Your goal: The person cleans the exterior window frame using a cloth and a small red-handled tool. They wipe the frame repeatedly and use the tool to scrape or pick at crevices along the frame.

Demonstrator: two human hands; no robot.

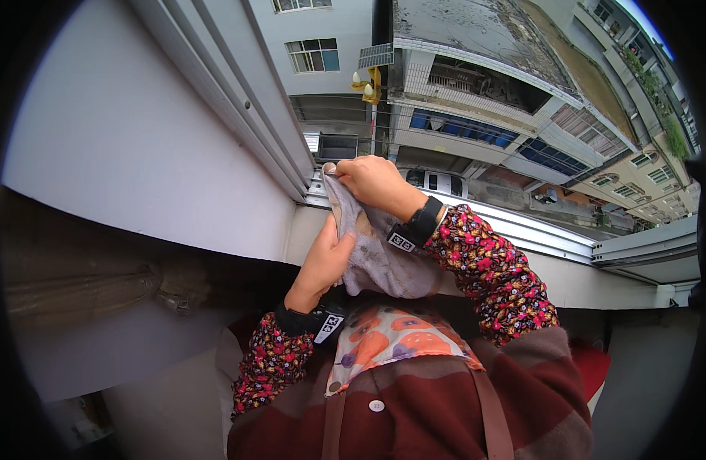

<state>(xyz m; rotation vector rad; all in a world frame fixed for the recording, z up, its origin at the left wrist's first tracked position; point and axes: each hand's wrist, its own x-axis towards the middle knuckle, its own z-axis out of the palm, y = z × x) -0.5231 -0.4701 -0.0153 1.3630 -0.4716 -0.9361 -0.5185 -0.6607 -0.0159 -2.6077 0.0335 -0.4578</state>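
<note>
A damp-looking grey cloth (pixel 381 261) with brownish stains hangs between my hands over the inner sill of an open window. My right hand (pixel 371 181) pinches its upper end at the left corner of the metal window track (pixel 502 218). Lower down, my left hand (pixel 325 256) grips the cloth's left edge, thumb on top. The cloth covers part of the pale sill (pixel 551 276) and of the track behind it. What the right fingertips touch beneath the cloth is hidden.
A grooved metal window frame (pixel 232 98) rises at the left beside a white wall (pixel 117 126). At the right stands another frame part (pixel 646 244). Beyond the track is a drop to a street with a parked vehicle (pixel 436 181). Below the left wall lies a plastic-wrapped object (pixel 99 293).
</note>
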